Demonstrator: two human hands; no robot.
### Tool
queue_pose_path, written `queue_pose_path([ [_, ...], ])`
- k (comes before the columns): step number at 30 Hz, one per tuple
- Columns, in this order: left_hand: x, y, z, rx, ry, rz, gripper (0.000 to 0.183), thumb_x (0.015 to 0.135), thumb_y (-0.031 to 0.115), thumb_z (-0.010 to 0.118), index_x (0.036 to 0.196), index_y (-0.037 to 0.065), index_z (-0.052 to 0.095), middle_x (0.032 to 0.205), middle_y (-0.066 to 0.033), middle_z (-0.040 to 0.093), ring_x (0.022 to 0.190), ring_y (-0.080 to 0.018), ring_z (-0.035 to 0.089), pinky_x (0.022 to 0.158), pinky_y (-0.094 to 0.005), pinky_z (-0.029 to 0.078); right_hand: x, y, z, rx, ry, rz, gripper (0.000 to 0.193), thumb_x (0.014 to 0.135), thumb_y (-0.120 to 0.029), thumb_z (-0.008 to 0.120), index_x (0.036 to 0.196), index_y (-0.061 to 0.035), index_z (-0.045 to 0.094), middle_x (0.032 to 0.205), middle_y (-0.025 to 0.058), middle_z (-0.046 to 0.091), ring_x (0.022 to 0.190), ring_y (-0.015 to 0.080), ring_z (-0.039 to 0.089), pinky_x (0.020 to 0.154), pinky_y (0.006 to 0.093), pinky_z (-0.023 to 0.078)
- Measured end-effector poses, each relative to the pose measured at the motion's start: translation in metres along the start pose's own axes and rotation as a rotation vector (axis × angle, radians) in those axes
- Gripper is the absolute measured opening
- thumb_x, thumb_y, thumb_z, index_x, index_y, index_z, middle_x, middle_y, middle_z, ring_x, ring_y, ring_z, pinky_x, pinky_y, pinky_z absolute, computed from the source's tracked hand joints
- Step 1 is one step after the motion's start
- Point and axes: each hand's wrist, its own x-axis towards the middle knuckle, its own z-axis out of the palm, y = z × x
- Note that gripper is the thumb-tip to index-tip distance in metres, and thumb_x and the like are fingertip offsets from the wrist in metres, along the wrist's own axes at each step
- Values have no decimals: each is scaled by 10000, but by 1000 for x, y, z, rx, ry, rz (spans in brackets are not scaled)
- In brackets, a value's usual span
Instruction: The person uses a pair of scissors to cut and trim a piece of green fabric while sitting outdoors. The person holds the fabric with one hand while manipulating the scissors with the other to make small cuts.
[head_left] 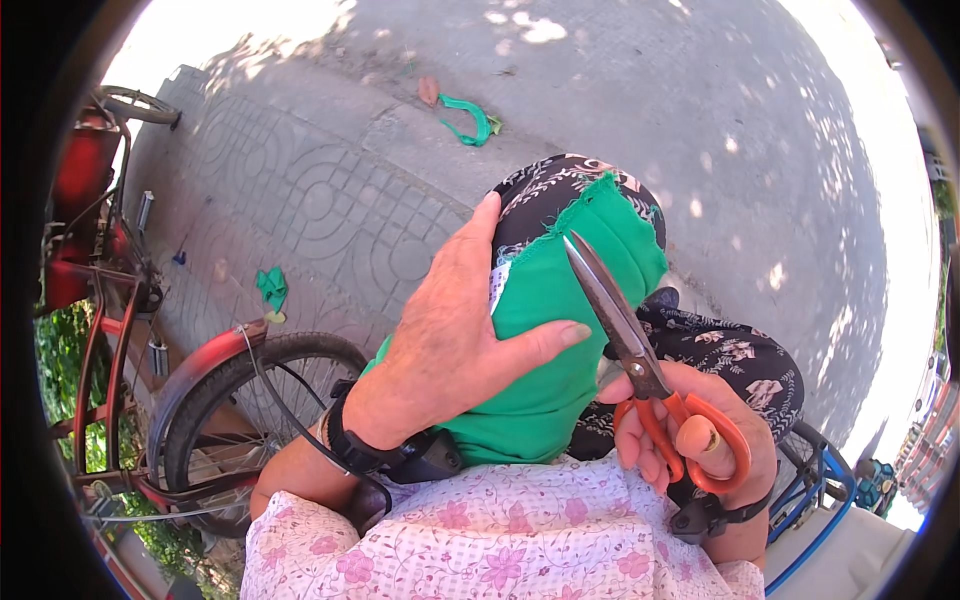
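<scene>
Head view: green cloth [545, 300], used as landmark, is draped over the knee of dark floral trousers [725, 360]; its upper edge is frayed, and a white patch [498, 285] is seen at its left edge. Left hand [445, 335] is laid flat on the left part of the cloth, palm down; its fingers are pressed together, thumb spread wide across the cloth, nothing pinched. Scissors [612, 312] with orange handles are gripped by the right hand [735, 425], just right of the cloth's lower part; thumb is passed through one loop, other fingers are curled around the handles. Blades are nearly closed, tips angled up-left over the cloth; blade-cloth contact can't be told. A black device is strapped to each wrist. Pink floral garment [500, 520] is seen below the cloth. Green strip [478, 125] is seen on the paving above the cloth, green scrap [272, 287] well left of it, red bicycle [200, 400] lower left.
</scene>
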Motion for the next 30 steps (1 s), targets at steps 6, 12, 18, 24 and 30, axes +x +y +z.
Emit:
queue_pose_path([
  [6,-1,-7,3,6,10,76,994,840,390,785,1515,-94,240,1459,-307,428,1365,-395,453,1128,-446,366,3,-1,6,-67,46,59,672,922,-429,708,1350,54,522,874,100,654,637,88,617,523,202,492],
  [12,-2,-6,6,14,40,104,959,861,399,761,1505,-97,253,1429,-306,450,1335,-398,475,1109,-451,383,8,-4,10,-134,62,48,654,949,-456,671,1339,50,533,857,92,649,625,90,620,519,208,501],
  [18,1,-5,8,44,54,143,931,870,387,749,1502,-93,262,1390,-301,481,1295,-398,505,1082,-452,406,16,-2,10,-111,57,4,711,933,-527,665,1326,52,542,832,82,637,603,87,611,513,209,498],
  [24,-2,-5,8,-39,100,108,784,872,260,766,1476,-43,368,1365,-226,536,1244,-300,554,1042,-394,441,16,2,8,-80,55,-20,734,916,-542,680,1316,59,548,828,83,639,590,78,602,505,206,493],
  [30,6,1,2,-196,264,133,350,897,107,713,1227,19,637,1208,-132,651,1105,-200,615,960,-316,470,14,-1,4,-99,55,2,648,930,-422,714,1328,58,540,825,79,650,576,77,603,502,203,492],
])
